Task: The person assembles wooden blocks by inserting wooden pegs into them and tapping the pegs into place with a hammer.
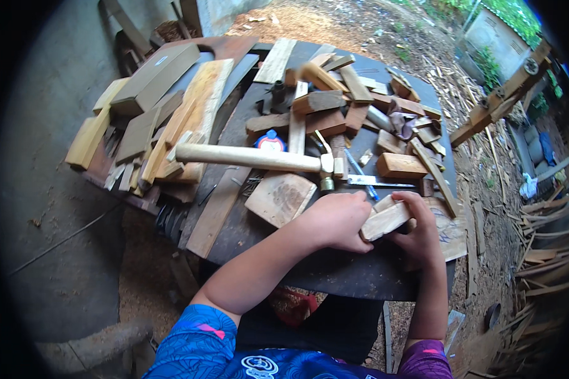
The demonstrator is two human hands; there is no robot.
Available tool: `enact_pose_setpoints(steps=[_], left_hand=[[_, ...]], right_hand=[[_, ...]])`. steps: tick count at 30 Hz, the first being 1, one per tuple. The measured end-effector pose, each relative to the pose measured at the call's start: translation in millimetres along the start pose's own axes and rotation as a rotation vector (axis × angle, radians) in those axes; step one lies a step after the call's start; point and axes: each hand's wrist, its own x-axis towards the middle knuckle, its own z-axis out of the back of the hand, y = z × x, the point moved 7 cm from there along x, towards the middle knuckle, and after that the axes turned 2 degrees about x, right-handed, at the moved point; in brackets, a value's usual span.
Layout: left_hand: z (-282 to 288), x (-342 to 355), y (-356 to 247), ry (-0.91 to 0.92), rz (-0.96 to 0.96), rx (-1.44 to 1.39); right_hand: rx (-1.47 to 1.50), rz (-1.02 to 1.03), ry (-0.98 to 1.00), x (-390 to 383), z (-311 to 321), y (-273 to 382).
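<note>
Near the front right of the dark table, a small pale wooden block (387, 221) is gripped at both ends. My left hand (342, 221) is closed round its left end, and my right hand (421, 226) curls about its right end and far edge. Just beyond the hands lie a blue pen (360, 174) and a thin metal ruler (380, 181). To the left, a claw hammer (250, 156) rests crosswise, its metal head near the pen. A thick sawn wood piece (279, 198) sits below its handle. My left forearm passes close to that piece.
Offcuts and blocks heap across the table's far right, including a reddish block (401, 166). Behind the hammer handle is a round blue-and-white item (270, 141). Longer boards (189, 120) and a big squared timber (155, 77) are stacked at left. Scrap wood (540, 265) litters the ground at right.
</note>
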Motion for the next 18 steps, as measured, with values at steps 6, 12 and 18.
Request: enact_pose_setpoints(steps=[6,12,18], left_hand=[[-2.9,-1.8,1.0,-0.023,0.032,0.018],[-7.9,-0.1,-1.0,-0.066,0.062,0.023],[-13.0,4.1,-1.3,-0.094,0.069,0.018]], right_hand=[[0.017,-0.03,0.006,1.8,-5.5,-3.0],[0.052,-0.069,-0.022,-0.6,-8.4,-11.9],[-0.014,-0.094,-0.043,-3.2,-4.8,-6.4]])
